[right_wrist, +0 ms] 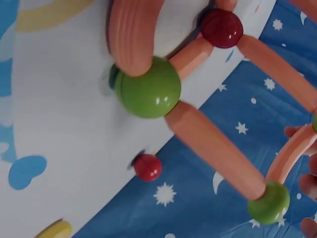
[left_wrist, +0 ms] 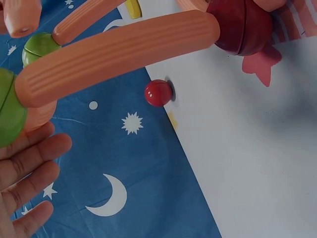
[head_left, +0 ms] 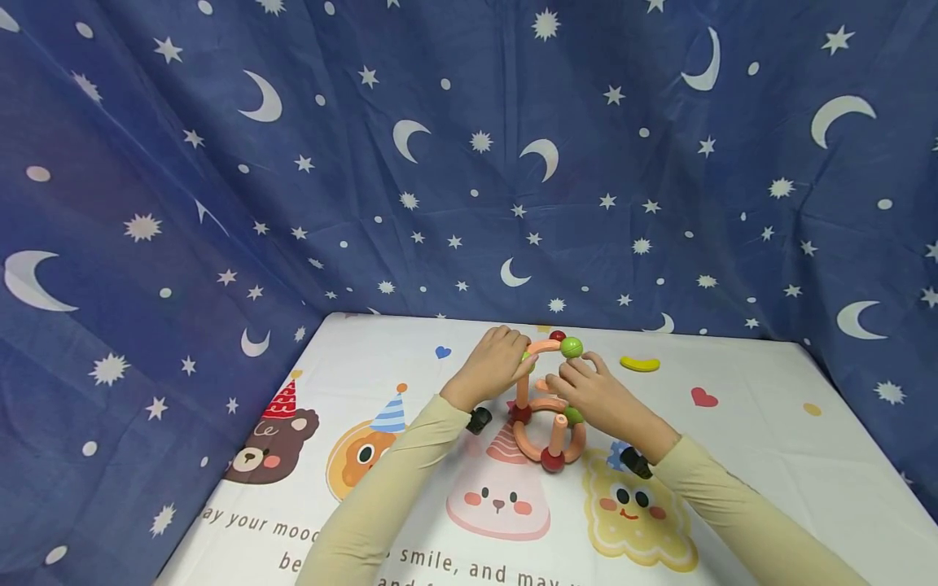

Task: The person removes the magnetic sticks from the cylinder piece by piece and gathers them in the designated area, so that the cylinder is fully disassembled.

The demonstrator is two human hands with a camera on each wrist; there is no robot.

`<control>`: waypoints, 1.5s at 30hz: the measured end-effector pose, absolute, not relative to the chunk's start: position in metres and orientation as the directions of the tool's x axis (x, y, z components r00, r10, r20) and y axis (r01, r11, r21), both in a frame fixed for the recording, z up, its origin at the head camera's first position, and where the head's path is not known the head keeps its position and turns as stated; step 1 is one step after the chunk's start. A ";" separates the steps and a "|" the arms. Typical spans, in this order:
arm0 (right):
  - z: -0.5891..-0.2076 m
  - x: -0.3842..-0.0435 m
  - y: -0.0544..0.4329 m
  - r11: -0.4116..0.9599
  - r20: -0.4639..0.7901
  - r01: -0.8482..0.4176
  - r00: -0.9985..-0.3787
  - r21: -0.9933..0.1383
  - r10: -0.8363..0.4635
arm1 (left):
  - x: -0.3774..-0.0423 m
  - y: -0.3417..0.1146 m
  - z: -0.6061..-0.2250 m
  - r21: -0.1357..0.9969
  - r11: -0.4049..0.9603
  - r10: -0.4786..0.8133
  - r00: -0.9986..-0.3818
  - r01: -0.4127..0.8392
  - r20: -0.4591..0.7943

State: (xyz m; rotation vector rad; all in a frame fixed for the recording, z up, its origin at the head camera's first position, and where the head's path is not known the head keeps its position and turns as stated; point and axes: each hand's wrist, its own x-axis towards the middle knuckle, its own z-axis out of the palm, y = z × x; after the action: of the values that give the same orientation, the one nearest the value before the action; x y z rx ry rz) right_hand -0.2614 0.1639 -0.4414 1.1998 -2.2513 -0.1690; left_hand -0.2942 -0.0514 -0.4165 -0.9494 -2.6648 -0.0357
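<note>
A toy frame of orange rods and red and green balls stands on the table, with a curved orange rod (head_left: 545,347) across its top. My left hand (head_left: 494,366) holds the upper left green ball (left_wrist: 7,109), fingers behind it and thumb in front. Below that ball, an upright orange rod (left_wrist: 119,57) runs to a red ball (left_wrist: 242,25). My right hand (head_left: 604,399) pinches a loose orange rod (head_left: 544,386), partly hidden by the fingers, beside the upper right green ball (head_left: 572,347). A front orange post (head_left: 558,433) rises from a red ball (head_left: 553,460).
A loose red ball (right_wrist: 148,167) lies behind the frame near the table's back edge. To the right is a yellow curved piece (head_left: 640,364). A blue curtain (head_left: 469,163) with stars and moons hangs behind the printed white tablecloth (head_left: 762,439).
</note>
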 end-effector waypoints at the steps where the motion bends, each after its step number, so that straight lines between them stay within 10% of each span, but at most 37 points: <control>1: -0.442 -0.262 0.165 0.597 0.432 -0.719 -0.440 0.356 -0.787 | -0.294 -0.051 -0.416 -0.078 0.780 0.613 -0.732 0.621 0.296; 27: -0.440 -0.265 0.252 0.703 0.590 -0.705 -0.528 0.098 -0.611 | -0.293 -0.051 -0.415 -0.037 0.775 0.613 -0.735 0.631 0.291; 45: -0.487 -0.309 0.309 0.807 0.371 -0.586 -0.734 0.075 -0.568 | -0.290 -0.051 -0.416 -0.044 0.765 0.619 -0.716 0.642 0.324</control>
State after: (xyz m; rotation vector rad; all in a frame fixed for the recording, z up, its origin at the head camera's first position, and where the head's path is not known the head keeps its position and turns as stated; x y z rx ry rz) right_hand -0.3090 0.3093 -0.4869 0.8708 -2.6139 0.0663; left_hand -0.2902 -0.0506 -0.4157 -0.9725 -2.6418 -0.1023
